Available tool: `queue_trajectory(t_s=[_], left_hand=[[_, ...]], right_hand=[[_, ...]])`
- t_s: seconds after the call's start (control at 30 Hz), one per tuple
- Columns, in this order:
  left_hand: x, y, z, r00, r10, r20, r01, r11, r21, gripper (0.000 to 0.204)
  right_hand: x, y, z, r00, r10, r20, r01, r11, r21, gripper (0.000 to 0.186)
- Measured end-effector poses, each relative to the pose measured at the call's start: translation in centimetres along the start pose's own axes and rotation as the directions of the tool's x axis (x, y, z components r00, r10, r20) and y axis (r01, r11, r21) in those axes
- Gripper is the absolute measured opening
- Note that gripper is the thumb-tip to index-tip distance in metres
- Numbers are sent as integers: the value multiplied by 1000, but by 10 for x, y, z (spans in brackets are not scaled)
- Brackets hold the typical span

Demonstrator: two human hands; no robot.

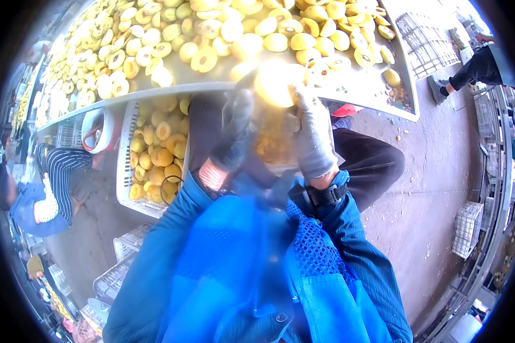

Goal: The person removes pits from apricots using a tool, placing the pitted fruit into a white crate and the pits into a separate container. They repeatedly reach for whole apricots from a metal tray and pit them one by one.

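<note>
A glaringly lit yellow peach is between my two gloved hands at the near edge of a metal-rimmed table. My left hand, in a dark grey glove, is closed against its left side; blur and glare hide some of the fingertips. The pale-gloved right hand grips it from the right, fingers bent around it. Below, between my knees, a blurred container holds yellow fruit pieces. Many halved peaches cover the table, some with brown pit hollows showing.
A white crate of whole peaches stands left of my legs. Beyond it are a white bucket and a seated person in striped trousers. Crates line the right side, where another person's leg shows.
</note>
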State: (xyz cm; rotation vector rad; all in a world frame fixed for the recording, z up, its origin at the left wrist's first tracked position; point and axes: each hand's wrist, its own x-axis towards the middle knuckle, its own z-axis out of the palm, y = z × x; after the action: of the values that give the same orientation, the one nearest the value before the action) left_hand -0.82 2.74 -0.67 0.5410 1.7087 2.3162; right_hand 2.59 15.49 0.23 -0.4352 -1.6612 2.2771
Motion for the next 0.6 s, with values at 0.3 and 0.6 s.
queue_trajectory(t_s=[0.3, 0.6], left_hand=[[-14, 19, -12, 923, 281, 264, -385, 659, 646, 69], [-6, 46, -12, 735, 533, 419, -635, 325, 700, 65]], right_hand=[[13, -38, -25, 889, -250, 384, 423, 770, -477, 28], [-48, -40, -10, 979, 107, 174, -72, 978, -194, 23]])
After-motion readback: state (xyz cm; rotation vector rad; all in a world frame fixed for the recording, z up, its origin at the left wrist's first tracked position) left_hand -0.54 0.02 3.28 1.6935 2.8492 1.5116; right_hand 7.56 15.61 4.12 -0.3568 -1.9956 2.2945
